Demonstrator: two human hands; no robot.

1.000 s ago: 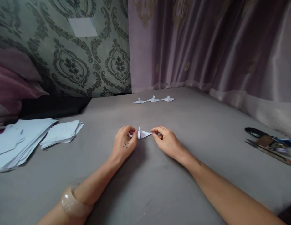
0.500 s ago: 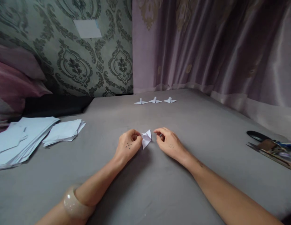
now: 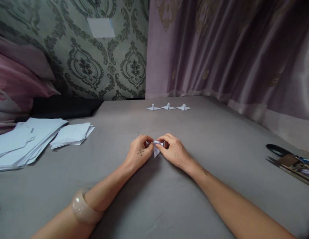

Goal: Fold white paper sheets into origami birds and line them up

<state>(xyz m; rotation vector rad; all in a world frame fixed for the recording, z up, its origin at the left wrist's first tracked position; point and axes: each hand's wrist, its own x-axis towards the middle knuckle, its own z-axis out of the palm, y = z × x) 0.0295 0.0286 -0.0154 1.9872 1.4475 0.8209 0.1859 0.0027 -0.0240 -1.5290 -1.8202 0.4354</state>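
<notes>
A small folded white paper piece [image 3: 156,152] is held between my two hands above the grey surface, one pointed corner hanging down. My left hand [image 3: 140,150] pinches its left side between thumb and fingers. From the right, my right hand [image 3: 174,150] is closed on the other side, its thumb lying across the paper. The fingertips cover much of the folds. Farther back, three folded paper birds [image 3: 168,106] stand in a row with their wings spread.
On the left lie a stack of large white sheets [image 3: 45,139] and a smaller stack of paper squares [image 3: 72,134], with a black cloth [image 3: 67,107] behind. Scissors [image 3: 279,150] and other small items lie at far right. Patterned wall [image 3: 87,63] and purple curtain [image 3: 194,49] bound the back.
My right hand has moved left and taken hold of the folded paper, which my left hand still pinches. The whole view has shifted slightly.
</notes>
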